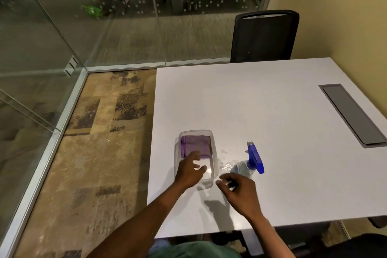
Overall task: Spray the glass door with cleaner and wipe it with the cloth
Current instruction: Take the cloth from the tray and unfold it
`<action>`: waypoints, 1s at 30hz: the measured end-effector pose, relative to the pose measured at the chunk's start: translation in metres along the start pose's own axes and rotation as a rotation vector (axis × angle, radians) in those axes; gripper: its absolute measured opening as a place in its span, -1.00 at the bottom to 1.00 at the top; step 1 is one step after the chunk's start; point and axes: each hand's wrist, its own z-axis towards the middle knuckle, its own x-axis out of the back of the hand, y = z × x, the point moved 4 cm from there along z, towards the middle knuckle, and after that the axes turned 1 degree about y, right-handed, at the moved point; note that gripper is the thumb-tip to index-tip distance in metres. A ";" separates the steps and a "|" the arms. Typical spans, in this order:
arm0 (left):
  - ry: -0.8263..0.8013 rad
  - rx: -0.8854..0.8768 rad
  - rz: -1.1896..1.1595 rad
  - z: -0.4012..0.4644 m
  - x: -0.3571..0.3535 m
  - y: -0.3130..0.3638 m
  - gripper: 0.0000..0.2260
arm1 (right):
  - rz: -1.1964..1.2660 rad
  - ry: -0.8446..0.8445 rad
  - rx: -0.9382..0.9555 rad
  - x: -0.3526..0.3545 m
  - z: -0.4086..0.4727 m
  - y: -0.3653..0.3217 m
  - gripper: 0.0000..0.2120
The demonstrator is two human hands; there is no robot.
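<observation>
A folded purple cloth [195, 145] lies in the far end of a clear plastic tub [215, 153] on the white table [272, 121]. My left hand [189, 170] hovers over the tub with its fingers spread, the fingertips at the cloth's near edge. A clear spray bottle with a blue trigger head [254, 158] lies on its side to the right of the tub. My right hand [237, 191] is just in front of the bottle, fingers loosely curled and holding nothing. The glass door [31, 58] stands to the left, across the carpet.
A black mesh office chair [265, 35] stands at the table's far side. A grey cable hatch [354, 115] is set into the table at the right. Patterned carpet [100, 142] lies between the table and the glass walls. A few water drops [225, 166] lie near the bottle.
</observation>
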 end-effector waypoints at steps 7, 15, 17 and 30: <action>0.146 0.072 -0.033 0.007 0.035 -0.015 -0.53 | -0.315 -0.121 0.148 -0.064 0.080 -0.029 -0.61; 0.158 0.091 -0.073 0.000 0.055 -0.040 -0.54 | -0.641 -0.296 0.242 -0.113 0.127 -0.042 -0.72; 0.169 0.087 -0.057 0.000 0.062 -0.044 -0.53 | -0.673 -0.311 0.265 -0.121 0.134 -0.045 -0.73; 0.184 0.083 -0.030 -0.011 0.073 -0.058 -0.51 | -0.644 -0.218 0.189 -0.134 0.148 -0.047 -0.75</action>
